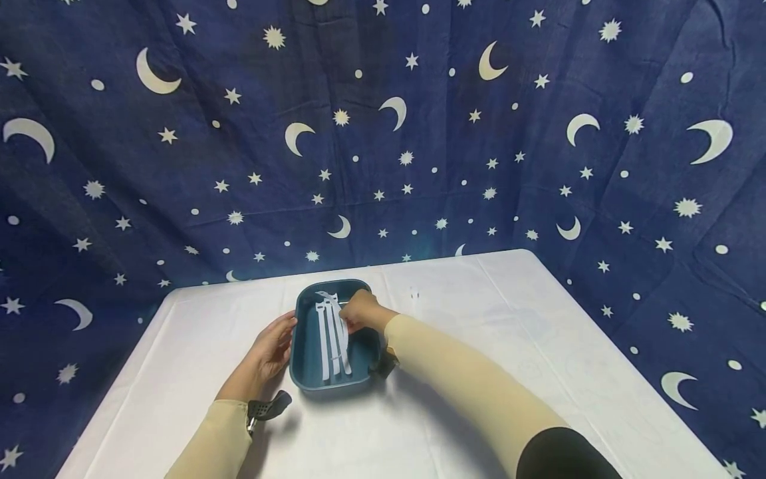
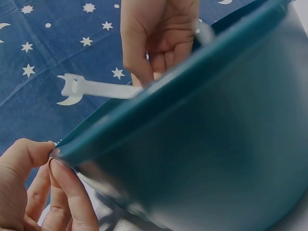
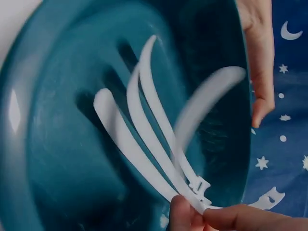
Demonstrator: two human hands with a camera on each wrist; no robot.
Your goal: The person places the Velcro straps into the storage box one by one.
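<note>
A dark teal plastic basin (image 1: 308, 352) stands on the white table. My left hand (image 1: 272, 349) holds its left rim, thumb and fingertips pinching the edge in the left wrist view. Over the basin's inside, my right hand (image 1: 363, 311) pinches a white hook-and-loop cable strap (image 2: 103, 89) between thumb and finger; its slotted head sticks out past the rim. Several similar straps (image 3: 139, 149) fan out from near the fingertips, one blurred strap (image 3: 207, 101) curving upward. How many are in the pinch I cannot tell. From above, the straps lie roughly side by side, lengthwise in the basin.
The table's white cover (image 1: 479, 319) spreads around the basin. A tiny clear item with dark marks (image 1: 414, 293) lies to the right, behind the right forearm. A dark blue curtain (image 1: 371, 166) with moons and stars hangs behind the table and along its right.
</note>
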